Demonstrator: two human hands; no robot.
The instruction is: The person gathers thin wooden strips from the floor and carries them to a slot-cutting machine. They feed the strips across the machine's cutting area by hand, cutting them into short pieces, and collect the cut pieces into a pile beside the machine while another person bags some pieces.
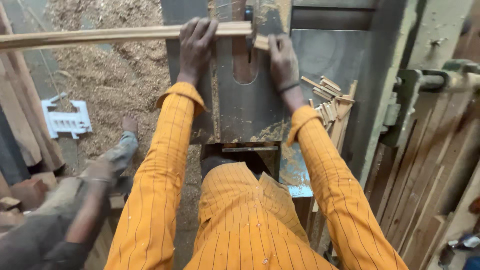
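Wood strip (115,35) lies flat across the top of the grey saw table (250,107), its long end sticking out to your left over the sawdust (110,75). Your left hand (196,47) presses down on it, fingers curled over the top, so it stays flat. Your right hand (283,57) pinches the small cut block (261,42) just past the slot, so it cannot jump. Short offcuts (327,95) sit piled to your right, out of the way.
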